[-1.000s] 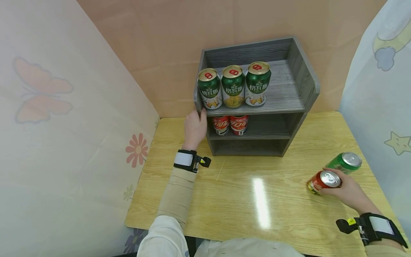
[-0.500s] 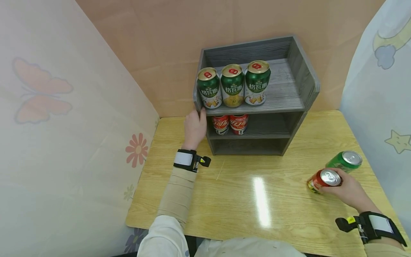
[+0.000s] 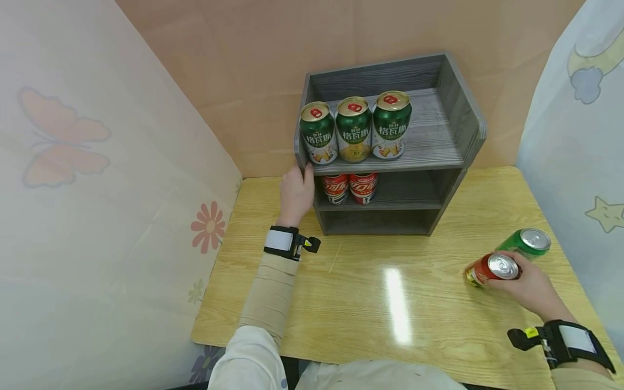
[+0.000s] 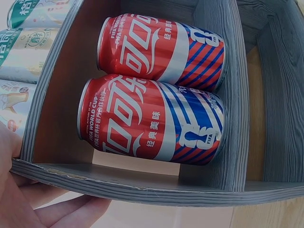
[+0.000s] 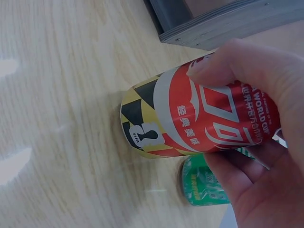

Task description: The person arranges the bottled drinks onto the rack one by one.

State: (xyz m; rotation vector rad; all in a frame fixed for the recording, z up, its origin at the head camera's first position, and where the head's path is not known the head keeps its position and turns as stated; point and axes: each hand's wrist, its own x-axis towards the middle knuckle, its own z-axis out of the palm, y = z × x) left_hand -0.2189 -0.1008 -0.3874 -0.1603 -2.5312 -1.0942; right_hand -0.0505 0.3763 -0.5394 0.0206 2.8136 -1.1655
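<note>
My right hand (image 3: 533, 292) grips a red cola can (image 3: 480, 271) at the table's right side, thumb on one side and fingers on the other. Its yellow-and-black checked base shows in the right wrist view; whether it touches the table I cannot tell. Just behind stands a green can (image 3: 526, 245) with a silver top. My left hand (image 3: 296, 197) holds the left side panel of a grey wooden shelf (image 3: 439, 143), the thumb at the front edge and the fingers along the outside. Two red cola cans (image 4: 152, 118) stand side by side in the shelf's middle compartment.
Three green kvass cans (image 3: 354, 130) line the left part of the top shelf. The bottom compartment (image 3: 375, 223) lies below the cola cans. Printed cloth walls (image 3: 575, 162) border the wooden table (image 3: 361, 303) left and right.
My right hand has shifted very slightly away from me with the red cola can, which leans a little more. The left hand and the shelf have stayed put.
</note>
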